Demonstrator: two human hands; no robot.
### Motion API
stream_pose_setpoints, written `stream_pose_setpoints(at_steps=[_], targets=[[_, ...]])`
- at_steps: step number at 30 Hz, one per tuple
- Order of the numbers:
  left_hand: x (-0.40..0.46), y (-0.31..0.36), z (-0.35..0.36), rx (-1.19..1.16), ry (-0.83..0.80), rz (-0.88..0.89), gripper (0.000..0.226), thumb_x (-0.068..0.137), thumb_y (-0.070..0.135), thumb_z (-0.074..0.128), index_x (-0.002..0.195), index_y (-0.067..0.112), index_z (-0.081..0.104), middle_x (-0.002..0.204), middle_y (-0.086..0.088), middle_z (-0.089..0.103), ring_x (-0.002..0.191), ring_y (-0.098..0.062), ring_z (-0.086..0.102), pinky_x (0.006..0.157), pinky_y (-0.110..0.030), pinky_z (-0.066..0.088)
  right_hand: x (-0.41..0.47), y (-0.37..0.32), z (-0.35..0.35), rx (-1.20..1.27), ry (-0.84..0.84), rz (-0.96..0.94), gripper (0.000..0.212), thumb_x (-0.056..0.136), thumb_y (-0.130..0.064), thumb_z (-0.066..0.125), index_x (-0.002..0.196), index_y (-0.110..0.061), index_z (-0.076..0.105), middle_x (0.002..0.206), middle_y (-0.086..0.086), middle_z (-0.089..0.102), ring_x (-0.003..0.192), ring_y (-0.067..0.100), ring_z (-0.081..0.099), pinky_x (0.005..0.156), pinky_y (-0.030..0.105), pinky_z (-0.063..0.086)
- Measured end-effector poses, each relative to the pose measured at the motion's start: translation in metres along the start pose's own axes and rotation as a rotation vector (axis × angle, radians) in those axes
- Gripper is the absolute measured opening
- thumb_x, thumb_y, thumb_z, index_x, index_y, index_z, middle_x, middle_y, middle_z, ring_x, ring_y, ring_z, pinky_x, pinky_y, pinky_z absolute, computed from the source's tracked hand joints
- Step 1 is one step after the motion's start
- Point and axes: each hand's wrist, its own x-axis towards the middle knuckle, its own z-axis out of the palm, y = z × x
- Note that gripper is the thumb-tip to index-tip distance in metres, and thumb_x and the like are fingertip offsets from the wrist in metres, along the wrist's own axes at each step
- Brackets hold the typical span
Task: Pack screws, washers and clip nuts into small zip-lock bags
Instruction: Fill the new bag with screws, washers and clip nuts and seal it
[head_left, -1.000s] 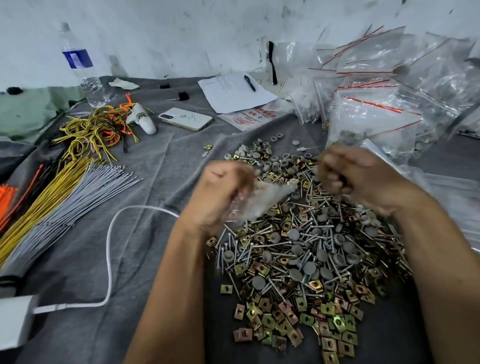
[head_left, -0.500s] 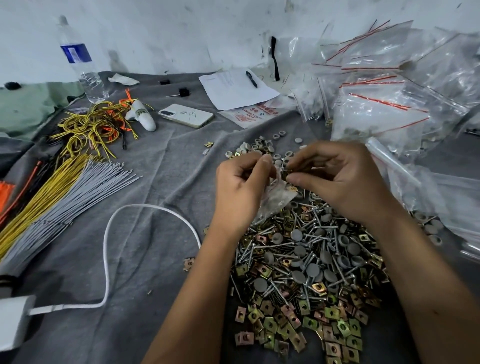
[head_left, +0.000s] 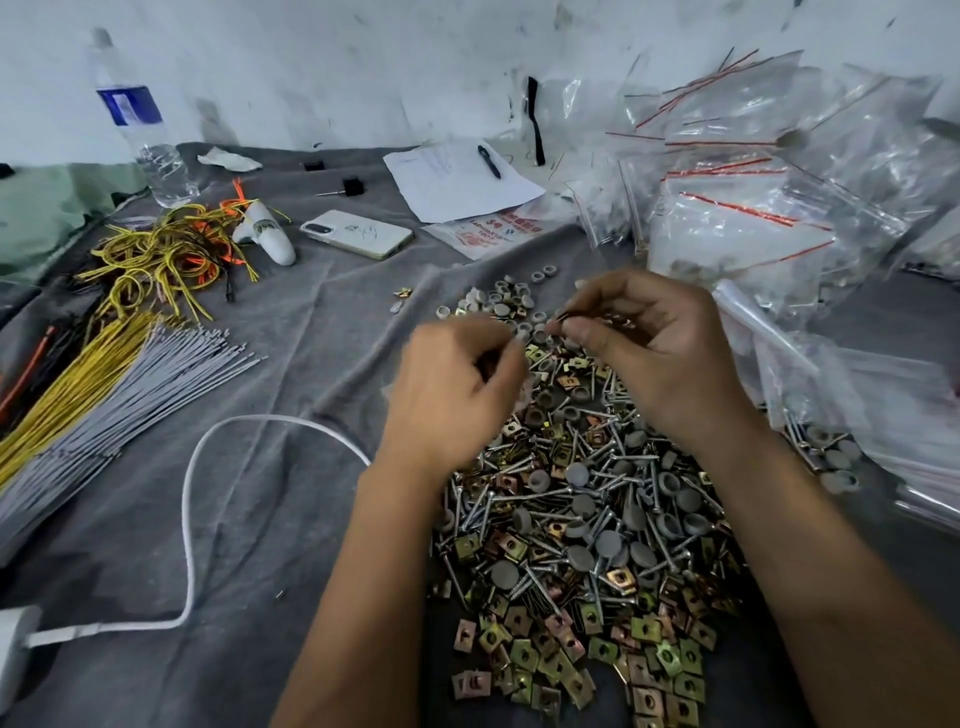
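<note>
A heap of silver screws (head_left: 597, 483), grey round washers (head_left: 579, 506) and brass-coloured clip nuts (head_left: 545, 654) lies on the grey cloth (head_left: 291, 374) under my forearms. Above its far end my left hand (head_left: 457, 384) is curled and blurred. It grips a small clear zip-lock bag (head_left: 529, 385), of which only a pale edge shows past the fingers. My right hand (head_left: 654, 353) is a little to the right and higher. Its thumb and fingertips pinch a thin screw (head_left: 565, 318), and more metal pieces glint in its palm.
Clear zip-lock bags with red strips (head_left: 753, 208) are piled at the right. At the back lie a paper sheet with a pen (head_left: 457, 176), a phone (head_left: 358, 234) and a water bottle (head_left: 140, 135). At the left lie yellow wires (head_left: 150, 260), grey ties (head_left: 104, 395) and a white cable (head_left: 189, 519).
My hands came together over the pile and have drawn slightly apart again. The bag, which hung in plain view between them, is now mostly hidden behind my left fingers.
</note>
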Motion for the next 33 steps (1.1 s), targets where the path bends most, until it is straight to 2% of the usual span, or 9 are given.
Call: stream_pose_setpoints(at_steps=[5, 8, 12, 14, 17, 22, 25, 28, 33], targets=[[-0.003, -0.003, 0.02, -0.319, -0.012, -0.242, 0.036, 0.095, 0.023, 0.054, 0.066, 0.004, 0.061, 0.055, -0.007, 0.055, 0.051, -0.011, 0.046, 0.052, -0.04, 0.035, -0.002, 0.006, 0.009, 0.115, -0.142, 0.008, 0.01, 0.104, -0.008, 0.053, 0.101, -0.018, 0.051, 0.107, 0.008, 0.076, 0.098, 0.024, 0.072, 0.058, 0.032, 0.057], [-0.003, -0.004, 0.025, -0.449, 0.047, -0.391, 0.036, 0.093, 0.028, 0.053, 0.062, 0.014, 0.064, 0.053, 0.004, 0.057, 0.051, -0.009, 0.049, 0.054, -0.034, 0.034, -0.002, 0.009, 0.012, 0.099, -0.152, -0.007, 0.008, 0.105, -0.011, 0.05, 0.102, -0.017, 0.047, 0.112, 0.006, 0.075, 0.106, 0.027, 0.071, 0.054, 0.035, 0.058], [-0.003, -0.005, 0.028, -0.557, 0.201, -0.489, 0.037, 0.09, 0.029, 0.053, 0.06, 0.01, 0.063, 0.053, 0.001, 0.055, 0.054, -0.015, 0.049, 0.058, -0.032, 0.036, -0.006, 0.016, 0.013, -0.06, -0.192, 0.043, 0.006, 0.105, -0.014, 0.054, 0.104, -0.018, 0.05, 0.112, 0.002, 0.072, 0.087, 0.022, 0.076, 0.045, 0.032, 0.052], [-0.004, -0.007, 0.026, -0.561, 0.251, -0.481, 0.037, 0.091, 0.029, 0.053, 0.06, 0.011, 0.063, 0.053, -0.007, 0.053, 0.052, -0.021, 0.047, 0.057, -0.037, 0.036, -0.006, 0.019, 0.012, -0.149, -0.218, 0.032, 0.008, 0.102, -0.012, 0.06, 0.102, -0.018, 0.054, 0.101, -0.003, 0.072, 0.077, 0.013, 0.075, 0.052, 0.022, 0.053], [-0.005, -0.005, 0.024, -0.433, 0.297, -0.392, 0.037, 0.093, 0.025, 0.053, 0.06, 0.011, 0.063, 0.052, -0.004, 0.052, 0.053, -0.023, 0.045, 0.055, -0.042, 0.04, -0.004, 0.021, 0.01, -0.346, -0.247, -0.054, 0.013, 0.091, -0.009, 0.075, 0.098, -0.019, 0.071, 0.091, -0.01, 0.074, 0.085, 0.003, 0.072, 0.079, 0.019, 0.056], [-0.006, 0.0, 0.024, -0.306, 0.221, -0.274, 0.036, 0.093, 0.023, 0.055, 0.066, 0.001, 0.063, 0.056, -0.011, 0.053, 0.057, -0.027, 0.05, 0.056, -0.047, 0.041, -0.004, 0.025, 0.007, -0.388, -0.224, -0.004, 0.031, 0.08, -0.009, 0.085, 0.105, -0.024, 0.078, 0.095, -0.016, 0.077, 0.09, 0.0, 0.073, 0.084, 0.024, 0.059], [-0.005, 0.0, 0.023, -0.314, 0.19, -0.281, 0.038, 0.094, 0.025, 0.054, 0.067, 0.001, 0.064, 0.058, -0.007, 0.058, 0.06, -0.027, 0.055, 0.059, -0.047, 0.044, -0.003, 0.027, 0.005, -0.25, -0.131, 0.065, 0.028, 0.085, -0.009, 0.081, 0.105, -0.028, 0.076, 0.095, -0.009, 0.078, 0.083, 0.009, 0.076, 0.069, 0.031, 0.063], [-0.006, -0.001, 0.023, -0.288, 0.131, -0.233, 0.038, 0.096, 0.027, 0.054, 0.069, 0.004, 0.066, 0.06, -0.006, 0.06, 0.06, -0.022, 0.055, 0.059, -0.043, 0.043, -0.002, 0.026, 0.004, -0.171, -0.069, 0.054, 0.017, 0.096, -0.023, 0.069, 0.112, -0.025, 0.075, 0.093, -0.004, 0.076, 0.054, 0.023, 0.069, 0.047, 0.032, 0.056], [-0.007, -0.001, 0.024, -0.307, 0.041, -0.179, 0.039, 0.098, 0.025, 0.051, 0.073, -0.002, 0.065, 0.063, -0.016, 0.059, 0.062, -0.034, 0.055, 0.059, -0.051, 0.043, -0.002, 0.022, 0.01, -0.065, -0.093, 0.084, 0.017, 0.09, -0.013, 0.076, 0.101, -0.026, 0.077, 0.089, -0.001, 0.077, 0.054, 0.038, 0.064, 0.043, 0.031, 0.052]])
